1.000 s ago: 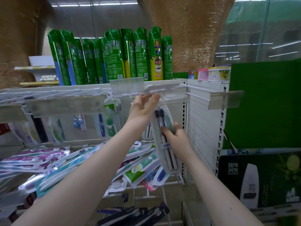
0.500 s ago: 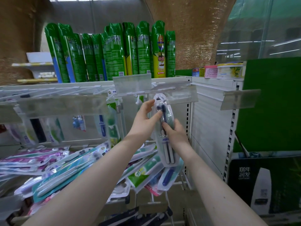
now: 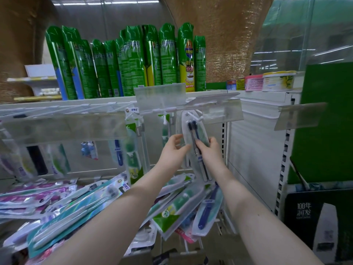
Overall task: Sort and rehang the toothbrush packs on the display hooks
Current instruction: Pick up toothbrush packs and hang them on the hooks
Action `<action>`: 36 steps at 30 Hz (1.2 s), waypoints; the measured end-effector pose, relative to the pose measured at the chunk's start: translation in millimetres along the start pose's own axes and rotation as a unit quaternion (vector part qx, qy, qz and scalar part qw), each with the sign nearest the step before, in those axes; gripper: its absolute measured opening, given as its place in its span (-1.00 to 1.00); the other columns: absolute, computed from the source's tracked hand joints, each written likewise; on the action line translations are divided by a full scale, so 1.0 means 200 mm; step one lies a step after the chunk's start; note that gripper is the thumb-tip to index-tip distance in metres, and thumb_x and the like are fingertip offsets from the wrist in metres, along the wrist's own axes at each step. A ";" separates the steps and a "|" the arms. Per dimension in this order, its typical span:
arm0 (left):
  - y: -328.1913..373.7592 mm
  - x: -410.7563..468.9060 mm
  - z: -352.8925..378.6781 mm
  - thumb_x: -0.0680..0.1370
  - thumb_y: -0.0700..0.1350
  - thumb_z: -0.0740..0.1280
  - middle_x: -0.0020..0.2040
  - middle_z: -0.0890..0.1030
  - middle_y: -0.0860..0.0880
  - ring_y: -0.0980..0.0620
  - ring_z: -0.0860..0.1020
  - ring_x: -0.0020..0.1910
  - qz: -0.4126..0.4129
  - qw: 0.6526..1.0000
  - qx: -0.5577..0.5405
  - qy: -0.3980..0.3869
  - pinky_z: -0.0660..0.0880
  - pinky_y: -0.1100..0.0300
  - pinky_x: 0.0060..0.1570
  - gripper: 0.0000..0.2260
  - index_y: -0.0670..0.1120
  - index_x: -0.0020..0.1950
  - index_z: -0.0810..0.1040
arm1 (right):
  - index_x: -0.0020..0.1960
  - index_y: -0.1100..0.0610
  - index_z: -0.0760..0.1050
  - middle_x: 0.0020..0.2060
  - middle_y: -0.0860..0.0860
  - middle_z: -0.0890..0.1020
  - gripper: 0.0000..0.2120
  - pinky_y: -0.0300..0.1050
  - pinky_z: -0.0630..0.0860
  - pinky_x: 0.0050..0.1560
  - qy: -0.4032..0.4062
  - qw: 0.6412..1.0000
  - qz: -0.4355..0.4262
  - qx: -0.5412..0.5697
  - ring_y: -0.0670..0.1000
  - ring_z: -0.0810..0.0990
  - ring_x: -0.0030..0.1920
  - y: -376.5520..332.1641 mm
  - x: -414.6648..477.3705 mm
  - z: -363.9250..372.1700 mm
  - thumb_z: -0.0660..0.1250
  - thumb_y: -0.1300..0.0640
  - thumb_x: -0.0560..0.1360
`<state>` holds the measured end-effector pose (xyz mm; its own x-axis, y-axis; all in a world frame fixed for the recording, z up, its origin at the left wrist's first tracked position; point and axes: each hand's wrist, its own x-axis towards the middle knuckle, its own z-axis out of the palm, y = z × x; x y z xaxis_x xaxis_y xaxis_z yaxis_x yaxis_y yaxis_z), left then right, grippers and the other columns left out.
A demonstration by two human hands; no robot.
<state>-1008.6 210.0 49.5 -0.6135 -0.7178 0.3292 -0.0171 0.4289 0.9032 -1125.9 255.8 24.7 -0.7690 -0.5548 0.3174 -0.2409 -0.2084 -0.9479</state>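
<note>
Left hand (image 3: 172,150) and right hand (image 3: 208,152), both pinching twin toothbrush pack (image 3: 193,131) at display hook (image 3: 199,117); risk: hole misses prong, pack drops onto heap of loose packs (image 3: 177,205) below.

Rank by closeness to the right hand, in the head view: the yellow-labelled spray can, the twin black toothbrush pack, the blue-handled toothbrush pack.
1. twin black toothbrush pack: held in the right hand, touching it.
2. blue-handled toothbrush pack: lower, beneath the forearm.
3. yellow-labelled spray can: up on the top shelf, farthest.

Spray cans (image 3: 131,64) on shelf (image 3: 257,97), toothbrush packs (image 3: 80,205) heaped below
</note>
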 end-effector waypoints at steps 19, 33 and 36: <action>-0.15 0.14 0.00 0.60 -0.18 0.23 0.47 0.31 -0.06 -0.04 0.37 0.36 -0.020 0.997 0.031 -0.061 0.36 0.11 0.30 -0.54 -0.10 0.50 0.24 | 0.22 0.16 0.33 0.02 0.01 0.52 -0.75 -0.19 0.46 -0.04 0.007 1.000 -0.006 -0.018 -0.04 0.52 -0.03 0.18 0.11 0.09 0.21 0.28 0.56; -0.16 0.02 -0.04 0.61 -0.16 0.21 0.44 0.35 -0.07 -0.08 0.41 0.34 -0.036 0.997 0.045 -0.044 0.36 -0.06 0.29 -0.58 -0.08 0.47 0.27 | 0.48 0.19 0.16 0.44 0.08 0.31 -0.43 -0.08 0.25 0.35 0.013 0.997 0.012 -0.079 0.07 0.31 0.42 0.20 -0.04 0.04 0.27 0.05 0.56; -0.14 -0.05 -0.04 0.61 -0.16 0.21 0.41 0.38 -0.08 -0.05 0.41 0.33 -0.023 0.999 0.030 -0.034 0.37 0.04 0.26 -0.61 -0.10 0.44 0.31 | 0.47 0.16 0.18 0.44 0.05 0.30 -0.46 -0.07 0.23 0.38 0.017 0.997 0.002 -0.079 0.03 0.31 0.41 0.17 -0.13 -0.02 0.27 0.06 0.56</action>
<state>-995.6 200.0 23.0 -0.6636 -0.6990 0.2666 -0.0925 0.4303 0.8980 -1116.3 265.6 -15.2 -0.7890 -0.5271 0.3157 -0.3267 -0.0752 -0.9421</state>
